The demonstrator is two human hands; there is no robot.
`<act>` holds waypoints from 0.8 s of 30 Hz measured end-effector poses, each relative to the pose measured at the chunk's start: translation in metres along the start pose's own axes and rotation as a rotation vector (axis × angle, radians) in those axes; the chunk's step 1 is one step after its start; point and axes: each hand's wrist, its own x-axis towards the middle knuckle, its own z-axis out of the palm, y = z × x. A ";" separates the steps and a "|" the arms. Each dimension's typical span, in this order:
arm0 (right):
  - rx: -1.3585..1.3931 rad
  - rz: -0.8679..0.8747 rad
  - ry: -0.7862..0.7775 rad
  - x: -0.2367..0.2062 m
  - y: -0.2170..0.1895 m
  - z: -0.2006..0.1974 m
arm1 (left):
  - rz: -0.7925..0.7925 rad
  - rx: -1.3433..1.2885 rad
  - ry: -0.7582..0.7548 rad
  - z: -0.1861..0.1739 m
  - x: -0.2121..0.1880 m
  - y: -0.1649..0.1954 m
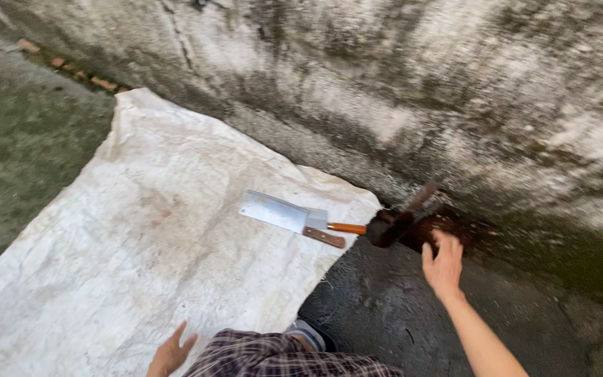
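Observation:
My right hand (443, 264) is raised over the dark ground, fingers spread and holding nothing, just right of a dark blurred tool with a reddish handle (405, 218) leaning by the wall. My left hand (170, 353) hovers open at the bottom edge, over a white woven sack cloth (141, 237) spread on the ground. On the cloth lie two cleavers (294, 218) with wooden handles, one partly on top of the other, handles pointing right. Neither hand touches them.
A stained, mossy concrete wall (399, 91) runs across the back. Green mossy ground (15, 146) lies left of the cloth, with a few brick pieces (102, 84) along the wall. My plaid-clad leg (280, 356) and a shoe (308, 334) show at the bottom.

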 end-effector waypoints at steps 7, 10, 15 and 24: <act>-0.220 -0.227 0.114 0.063 0.022 -0.017 | 0.406 -0.096 0.021 -0.085 -0.008 0.152; -0.300 -0.252 0.100 0.076 0.016 -0.008 | 0.718 -0.017 -0.086 -0.115 -0.039 0.250; -0.307 -0.261 0.141 0.090 0.002 0.002 | 1.019 0.164 -0.267 -0.137 -0.106 0.387; -0.465 -0.016 0.186 0.071 0.021 -0.023 | 1.078 0.460 -0.324 -0.142 -0.166 0.461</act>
